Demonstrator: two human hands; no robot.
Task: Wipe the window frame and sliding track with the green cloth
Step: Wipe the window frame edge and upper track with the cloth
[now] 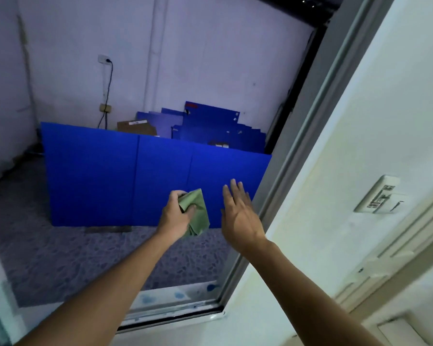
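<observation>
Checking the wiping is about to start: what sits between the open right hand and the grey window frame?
Nothing. In the head view only the blue panel behind shows between the right hand and the window frame.

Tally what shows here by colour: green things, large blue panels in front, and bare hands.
Green: 1, the green cloth
Blue: 1 folded front panel, with more blue sheets stacked behind, uncountable
Hands: 2, left hand, right hand
Total: 4

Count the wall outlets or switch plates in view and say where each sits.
3. A white outlet with a black cord plugged in, high on the far wall; a beige outlet box below it on the same cord; a white switch plate on the near wall, right of the window frame. More may hide behind the blue panels.
</observation>
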